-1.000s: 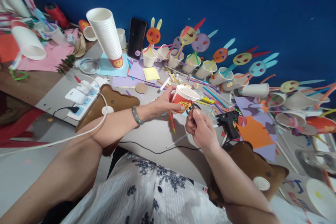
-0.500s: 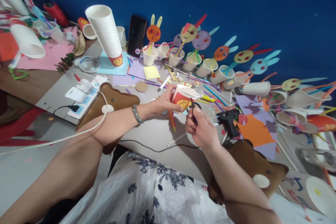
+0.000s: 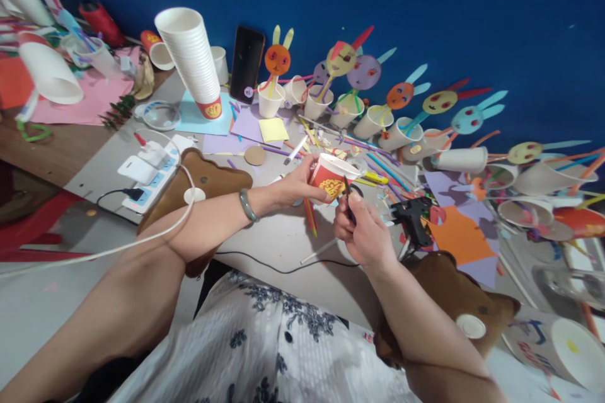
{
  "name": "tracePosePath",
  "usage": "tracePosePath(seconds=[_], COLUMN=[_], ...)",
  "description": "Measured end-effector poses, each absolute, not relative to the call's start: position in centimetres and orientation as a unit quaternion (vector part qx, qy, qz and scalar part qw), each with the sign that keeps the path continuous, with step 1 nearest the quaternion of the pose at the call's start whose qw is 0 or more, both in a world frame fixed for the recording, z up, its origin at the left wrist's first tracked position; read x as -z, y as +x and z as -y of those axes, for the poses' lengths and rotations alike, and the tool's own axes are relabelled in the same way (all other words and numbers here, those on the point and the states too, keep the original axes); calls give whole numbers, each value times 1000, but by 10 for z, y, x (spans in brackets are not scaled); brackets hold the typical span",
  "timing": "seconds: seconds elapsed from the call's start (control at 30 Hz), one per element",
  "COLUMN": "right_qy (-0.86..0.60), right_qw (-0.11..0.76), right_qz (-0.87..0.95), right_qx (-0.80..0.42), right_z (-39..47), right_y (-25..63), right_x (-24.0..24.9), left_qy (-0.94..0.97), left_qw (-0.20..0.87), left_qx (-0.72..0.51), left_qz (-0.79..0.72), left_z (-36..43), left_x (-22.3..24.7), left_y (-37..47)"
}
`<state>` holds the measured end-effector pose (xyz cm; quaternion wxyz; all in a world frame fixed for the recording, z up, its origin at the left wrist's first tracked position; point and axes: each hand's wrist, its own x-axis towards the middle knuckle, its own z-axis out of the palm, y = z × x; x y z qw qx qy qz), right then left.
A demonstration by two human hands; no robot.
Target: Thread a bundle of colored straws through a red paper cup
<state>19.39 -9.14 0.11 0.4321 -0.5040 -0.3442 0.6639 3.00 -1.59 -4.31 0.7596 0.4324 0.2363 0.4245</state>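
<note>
A red and white paper cup (image 3: 327, 177) with a yellow print is held tilted by my left hand (image 3: 299, 186), its fingers and thumb wrapped round the cup's side. Close beside it on the right, my right hand (image 3: 363, 227) is closed on dark scissors (image 3: 350, 204). Their narrow blades point up and touch or overlap the cup's right side; which of the two cannot be told. The scissors' handles are mostly hidden by my fingers.
Cups with paper rabbit faces (image 3: 399, 96) line the blue wall. At the back left stand a tall cup stack (image 3: 189, 56) and a phone (image 3: 246, 63). A power strip (image 3: 154, 182) lies left, a black glue gun (image 3: 413, 220) right. A black cable (image 3: 283, 272) crosses the front.
</note>
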Motion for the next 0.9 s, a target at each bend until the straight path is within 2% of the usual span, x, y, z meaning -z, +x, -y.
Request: tracePosePath(seconds=[0.43,0.9], right_qy=[-510,-512], right_qw=[437,450], right_qz=[342,396], right_qx=[-657,-615], right_z=[93,95], right_y=[192,191], right_x=[-2,3], left_qy=[418,458], left_qw=[780,730], left_qx=[-410,-461], left_qz=[-220,-213], left_z=[19,18], left_x=[39,44], left_y=[31,31])
